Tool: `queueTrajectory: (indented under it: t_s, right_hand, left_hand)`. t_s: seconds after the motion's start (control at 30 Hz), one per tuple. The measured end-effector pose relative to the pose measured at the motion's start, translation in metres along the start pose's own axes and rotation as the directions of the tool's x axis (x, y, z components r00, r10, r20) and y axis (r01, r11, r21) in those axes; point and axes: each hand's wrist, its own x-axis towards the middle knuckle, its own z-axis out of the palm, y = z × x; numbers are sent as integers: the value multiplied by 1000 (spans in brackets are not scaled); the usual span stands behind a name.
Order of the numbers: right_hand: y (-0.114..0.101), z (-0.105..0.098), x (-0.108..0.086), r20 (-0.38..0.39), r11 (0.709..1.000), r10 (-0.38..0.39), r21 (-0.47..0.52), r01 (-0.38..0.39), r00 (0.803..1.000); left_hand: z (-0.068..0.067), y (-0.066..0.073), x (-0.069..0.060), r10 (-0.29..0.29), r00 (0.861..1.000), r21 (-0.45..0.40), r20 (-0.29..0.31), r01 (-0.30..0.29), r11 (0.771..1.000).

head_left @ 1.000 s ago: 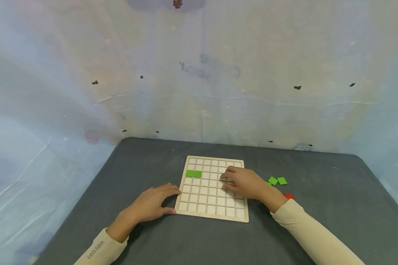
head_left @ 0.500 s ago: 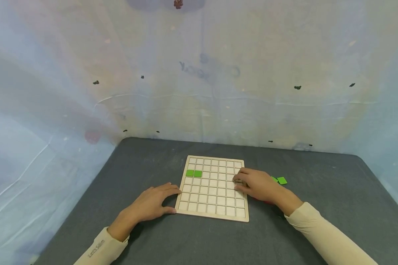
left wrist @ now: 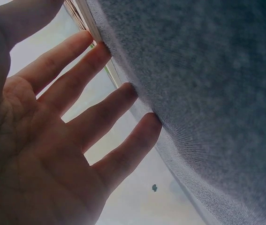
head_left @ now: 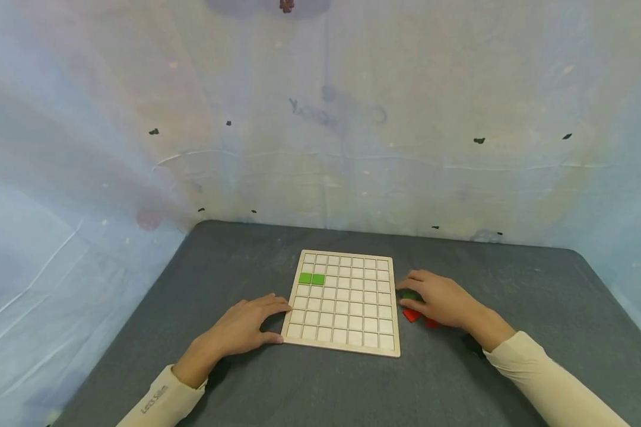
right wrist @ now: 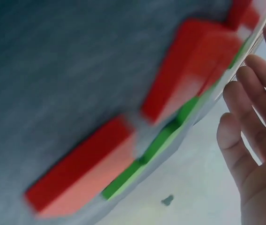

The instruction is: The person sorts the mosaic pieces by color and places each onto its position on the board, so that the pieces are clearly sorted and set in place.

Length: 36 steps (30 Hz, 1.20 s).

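Note:
A pale wooden grid board [head_left: 342, 350] lies on the dark table, with two green square tiles [head_left: 311, 279] side by side in its left part. My left hand [head_left: 243, 329] rests at the board's left edge, thumb and fingertips touching it; its fingers [left wrist: 104, 112] are spread and fairly straight in the left wrist view. Just off the board's right edge, my right hand [head_left: 443, 299] hovers over loose tiles with relaxed fingers. A green tile [head_left: 410, 295] shows between thumb and fingers, and a red tile [head_left: 412, 315] below the thumb. More red tiles [right wrist: 79, 173] and green tiles [right wrist: 123, 179] appear in the right wrist view.
The table [head_left: 320, 391] has a rounded far edge. Behind it hangs a pale sheet [head_left: 320, 178] with small dark spots, which also closes in the left and right sides. A small dark patch [head_left: 472, 344] shows under my right wrist; I cannot tell what it is.
My right hand has moved right, from above the board to the loose tiles beside it, now covering the green tiles seen there earlier. My left hand and the board have stayed in place.

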Motion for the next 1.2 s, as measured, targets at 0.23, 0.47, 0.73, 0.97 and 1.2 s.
queueTrajectory:
  t_s: [0.23, 0.47, 0.73, 0.97, 1.2]
  right_hand:
    - [17, -2, -16, -12, 1000, 26, -12, -26, 1000]
    - [35, -7, -35, -66, 998, 27, -60, -31, 997]
    - [56, -6, -51, -76, 995, 68, -72, -73, 995]
    - [57, -3, -57, -64, 987, 146, -53, -149, 987]
    - [50, -5, -65, -9, 957, 289, -1, -289, 957]
  left_hand:
    - [-1, 1, 0, -4, 1000, -3, -1, 4, 1000]
    - [0, 2, 0, -1, 1000, -1, -4, 1, 1000]
    - [0, 1, -1, 0, 1000, -5, -9, 0, 1000]
    - [-2, 2, -2, -12, 1000, -12, -13, 12, 1000]
    - [-1, 1, -1, 2, 1000, -9, -17, -2, 1000]
